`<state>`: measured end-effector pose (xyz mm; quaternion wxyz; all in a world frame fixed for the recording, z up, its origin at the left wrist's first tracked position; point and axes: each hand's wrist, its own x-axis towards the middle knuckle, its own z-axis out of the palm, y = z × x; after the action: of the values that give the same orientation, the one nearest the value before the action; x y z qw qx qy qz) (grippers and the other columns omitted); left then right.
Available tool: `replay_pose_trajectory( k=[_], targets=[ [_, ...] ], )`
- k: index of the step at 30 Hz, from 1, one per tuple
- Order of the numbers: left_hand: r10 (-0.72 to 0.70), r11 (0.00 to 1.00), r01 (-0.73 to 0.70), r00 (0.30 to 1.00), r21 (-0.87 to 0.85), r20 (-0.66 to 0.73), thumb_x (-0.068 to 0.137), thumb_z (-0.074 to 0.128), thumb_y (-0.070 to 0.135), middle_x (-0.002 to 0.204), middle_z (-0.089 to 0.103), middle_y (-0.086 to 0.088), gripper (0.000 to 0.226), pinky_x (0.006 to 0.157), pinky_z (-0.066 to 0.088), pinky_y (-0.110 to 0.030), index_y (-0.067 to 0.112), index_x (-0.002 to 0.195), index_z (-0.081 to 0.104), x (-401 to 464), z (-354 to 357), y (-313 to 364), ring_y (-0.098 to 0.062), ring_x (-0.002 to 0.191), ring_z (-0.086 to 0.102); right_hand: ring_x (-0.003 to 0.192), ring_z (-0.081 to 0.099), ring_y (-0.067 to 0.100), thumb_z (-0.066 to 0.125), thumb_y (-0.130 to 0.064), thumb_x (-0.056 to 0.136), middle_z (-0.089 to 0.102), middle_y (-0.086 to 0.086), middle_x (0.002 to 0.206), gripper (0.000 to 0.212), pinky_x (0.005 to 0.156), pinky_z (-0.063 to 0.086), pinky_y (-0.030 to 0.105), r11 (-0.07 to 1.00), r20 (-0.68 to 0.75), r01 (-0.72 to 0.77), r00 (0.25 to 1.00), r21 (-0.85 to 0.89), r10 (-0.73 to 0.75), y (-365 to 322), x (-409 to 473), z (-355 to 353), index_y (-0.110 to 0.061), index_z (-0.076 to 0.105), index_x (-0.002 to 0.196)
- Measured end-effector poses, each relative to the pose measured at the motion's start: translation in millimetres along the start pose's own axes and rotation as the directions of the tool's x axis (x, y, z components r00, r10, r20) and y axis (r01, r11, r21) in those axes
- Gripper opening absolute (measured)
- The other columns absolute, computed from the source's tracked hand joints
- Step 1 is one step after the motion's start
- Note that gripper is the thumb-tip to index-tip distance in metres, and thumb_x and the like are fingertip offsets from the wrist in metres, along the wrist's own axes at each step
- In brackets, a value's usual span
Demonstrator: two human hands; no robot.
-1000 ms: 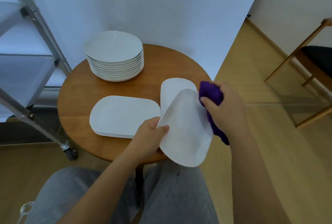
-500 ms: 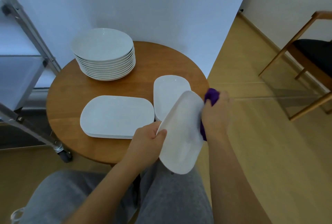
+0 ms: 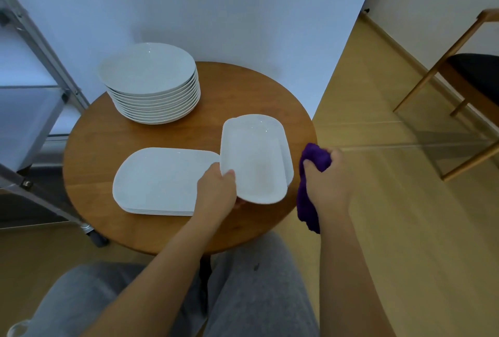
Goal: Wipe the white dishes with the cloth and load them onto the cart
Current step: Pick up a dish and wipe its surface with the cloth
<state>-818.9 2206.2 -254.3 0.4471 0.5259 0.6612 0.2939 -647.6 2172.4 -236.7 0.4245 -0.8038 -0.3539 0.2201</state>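
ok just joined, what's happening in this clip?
A seated person is cleaning dishes at a round wooden table. The left hand grips a small white oblong plate by its edge, holding it over a stack of similar plates. The right hand holds a bunched purple cloth beside the plate, not touching it. A stack of round white bowls and a stack of larger white rectangular plates wait on the table; the metal cart stands left.
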Motion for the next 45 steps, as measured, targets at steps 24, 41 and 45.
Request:
replay_pose_trajectory(
  k=[24,41,45],
  targets=[
    [0.182,0.815,-0.123,0.982,0.567,-0.050,0.097,0.039,0.043,0.132,0.057,-0.005,0.045,0.095,0.045,-0.037,0.021,0.135,0.047,29,-37,-16,-0.024,0.117,0.055,0.090,0.052,0.015,0.061,-0.028,0.086,0.054,0.000,0.112,0.040,0.069,0.038,0.026,0.968,0.082,0.199,0.979,-0.152,-0.188,-27,-26,27,-0.023,0.049,0.124],
    [0.127,0.802,0.090,0.940,0.590,-0.316,0.094,0.052,0.021,0.089,0.059,-0.010,0.019,0.071,0.053,-0.033,0.009,0.081,0.059,48,-158,-86,-0.021,0.074,0.057,0.091,0.048,0.010,0.065,-0.028,0.086,0.048,-0.012,0.106,0.044,0.058,0.037,0.016,0.975,0.272,0.208,0.945,-0.073,-0.181,-53,-77,80,-0.027,0.044,0.125],
    [0.125,0.782,0.097,0.943,0.615,-0.308,0.096,0.048,0.020,0.088,0.053,-0.007,0.014,0.071,0.050,-0.029,0.009,0.097,0.056,44,-155,-89,-0.019,0.075,0.054,0.088,0.049,0.009,0.065,-0.027,0.085,0.050,-0.011,0.105,0.042,0.058,0.038,0.016,0.981,0.258,0.188,0.951,-0.042,-0.171,-50,-79,82,-0.027,0.046,0.122]
  ],
)
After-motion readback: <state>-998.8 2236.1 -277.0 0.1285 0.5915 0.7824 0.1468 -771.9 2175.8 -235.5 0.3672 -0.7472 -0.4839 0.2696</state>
